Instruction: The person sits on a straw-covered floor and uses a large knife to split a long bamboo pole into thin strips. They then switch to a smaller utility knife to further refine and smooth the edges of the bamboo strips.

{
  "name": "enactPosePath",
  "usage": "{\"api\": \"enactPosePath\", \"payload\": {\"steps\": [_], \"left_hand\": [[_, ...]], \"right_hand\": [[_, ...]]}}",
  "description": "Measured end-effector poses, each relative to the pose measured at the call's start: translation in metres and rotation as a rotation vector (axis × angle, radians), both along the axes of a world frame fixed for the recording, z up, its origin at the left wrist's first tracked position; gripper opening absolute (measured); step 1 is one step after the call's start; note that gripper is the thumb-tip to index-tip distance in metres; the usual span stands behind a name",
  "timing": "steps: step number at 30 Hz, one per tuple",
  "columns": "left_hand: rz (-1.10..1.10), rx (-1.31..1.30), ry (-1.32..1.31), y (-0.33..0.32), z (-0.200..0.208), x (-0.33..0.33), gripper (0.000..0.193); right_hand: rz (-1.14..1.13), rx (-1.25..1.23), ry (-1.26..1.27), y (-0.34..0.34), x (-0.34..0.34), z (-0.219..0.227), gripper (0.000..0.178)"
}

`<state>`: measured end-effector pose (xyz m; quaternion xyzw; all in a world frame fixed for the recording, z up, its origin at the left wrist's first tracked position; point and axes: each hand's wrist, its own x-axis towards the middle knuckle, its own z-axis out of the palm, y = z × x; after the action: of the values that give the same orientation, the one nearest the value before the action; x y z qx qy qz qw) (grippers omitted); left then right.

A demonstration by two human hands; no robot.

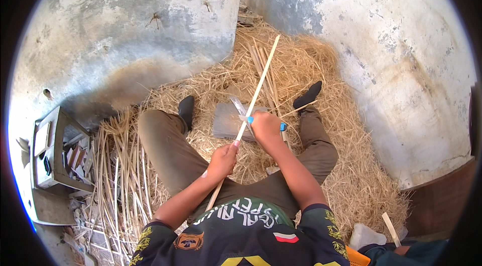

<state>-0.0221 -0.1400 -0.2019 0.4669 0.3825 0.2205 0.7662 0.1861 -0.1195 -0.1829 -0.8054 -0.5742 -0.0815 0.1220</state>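
A long pale strip, apparently split bamboo point(263, 75), runs slanting from my lap up past my feet. My left hand point(221, 161) is closed round its lower part, the thumb lying along it. In my right hand point(266, 125) is a knife point(238, 106), its metal blade crossing the strip just above the left hand. Blue shows at both sides of the right fist, at what seems to be the knife's handle. Below the blade, a grey block point(225, 124) lies on the shavings between my legs.
Thin shavings point(351, 165) cover the floor around my legs. Several long strips point(125, 165) lie at left, beside a wooden stool-like frame point(55, 148). More strips point(271, 80) lie ahead. Weathered walls stand close. At lower right, another person's hand point(401, 250) holds a strip.
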Motion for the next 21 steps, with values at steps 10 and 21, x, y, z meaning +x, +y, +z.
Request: {"api": "enactPosePath", "payload": {"steps": [10, 21], "left_hand": [[-0.115, 0.078, 0.054, -0.021, 0.012, 0.0, 0.044], [-0.172, 0.131, 0.029, -0.029, 0.012, 0.002, 0.046]], "right_hand": [[-0.08, -0.033, -0.093, -0.008, 0.058, 0.03, 0.014], [-0.173, 0.04, -0.069, -0.017, 0.079, 0.03, 0.013]]}}
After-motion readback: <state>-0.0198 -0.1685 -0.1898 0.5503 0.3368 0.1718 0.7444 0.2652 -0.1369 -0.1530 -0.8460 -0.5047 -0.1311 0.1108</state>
